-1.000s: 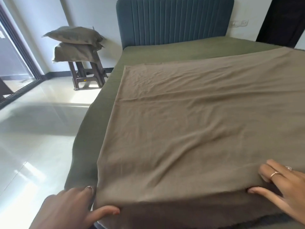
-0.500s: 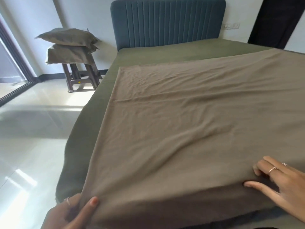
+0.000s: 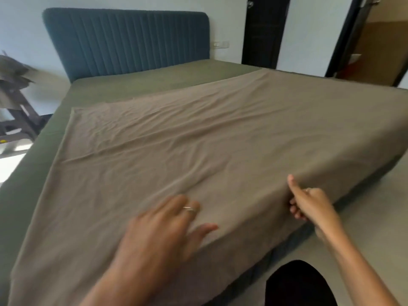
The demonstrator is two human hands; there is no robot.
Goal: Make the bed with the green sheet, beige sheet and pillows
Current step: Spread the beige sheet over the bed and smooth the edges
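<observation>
- My left hand (image 3: 161, 230) lies flat, fingers spread, on the wrinkled beige cloth sheet (image 3: 220, 151) near the bed's foot edge.
- My right hand (image 3: 309, 204) pinches that sheet at the foot edge.
- The green sheet (image 3: 154, 85) shows by the headboard.

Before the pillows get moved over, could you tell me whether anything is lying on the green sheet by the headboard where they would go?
Nothing visible does. The strip of green sheet below the headboard lies bare; the beige sheet stops short of it. The pillows sit blurred at the left edge, off the bed.
</observation>
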